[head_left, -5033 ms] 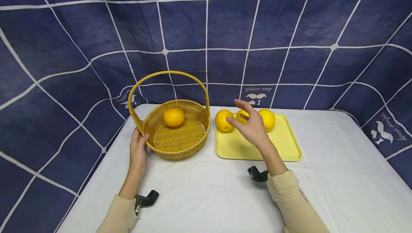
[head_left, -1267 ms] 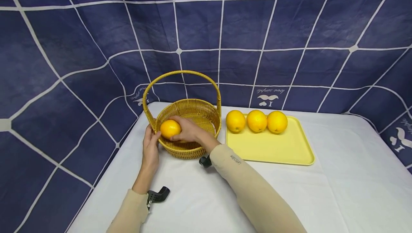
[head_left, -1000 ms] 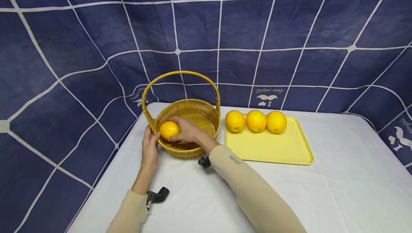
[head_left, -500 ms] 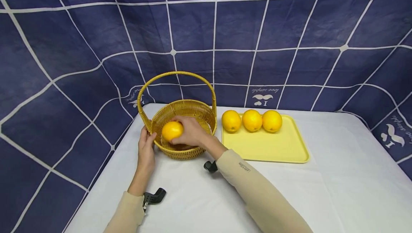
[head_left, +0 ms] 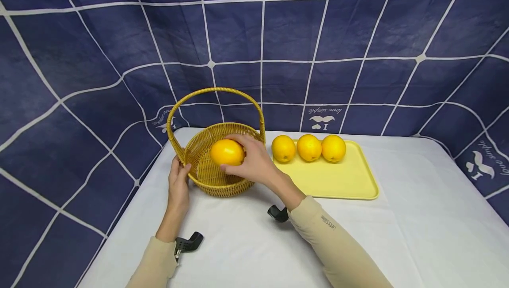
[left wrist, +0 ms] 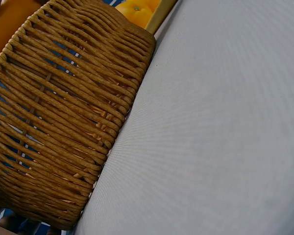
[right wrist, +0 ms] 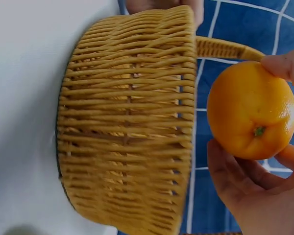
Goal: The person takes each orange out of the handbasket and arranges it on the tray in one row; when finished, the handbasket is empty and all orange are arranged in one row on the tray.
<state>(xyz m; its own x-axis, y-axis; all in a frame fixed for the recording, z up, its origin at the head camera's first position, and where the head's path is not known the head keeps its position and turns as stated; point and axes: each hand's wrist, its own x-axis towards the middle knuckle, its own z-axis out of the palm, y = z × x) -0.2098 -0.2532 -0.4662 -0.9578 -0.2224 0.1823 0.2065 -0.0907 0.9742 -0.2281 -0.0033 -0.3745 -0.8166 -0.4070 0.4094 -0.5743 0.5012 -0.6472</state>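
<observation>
My right hand (head_left: 256, 160) holds an orange (head_left: 227, 152) between thumb and fingers over the round wicker basket (head_left: 222, 190). In the right wrist view the same orange (right wrist: 250, 110), stem end showing, stands above the rim level of the basket wall (right wrist: 127, 117). At the basket's left side, my left hand (head_left: 179, 186) grips the rim near the foot of the tall handle (head_left: 214, 89). Its thumb lies over the rim, while the fingers are partly hidden behind the outer wall. Only the basket's outer weave (left wrist: 73, 103) fills much of the left wrist view.
A yellow tray (head_left: 338, 182) lies right of the basket, with three oranges (head_left: 309, 147) in a row along its back edge. White cloth (head_left: 238, 248) covers the table. A dark blue patterned curtain (head_left: 294, 32) hangs behind and at the sides.
My right hand went from over the tray into the basket and took hold of the orange at its left side, then raised it and moved right. My left hand stays on the rim.
</observation>
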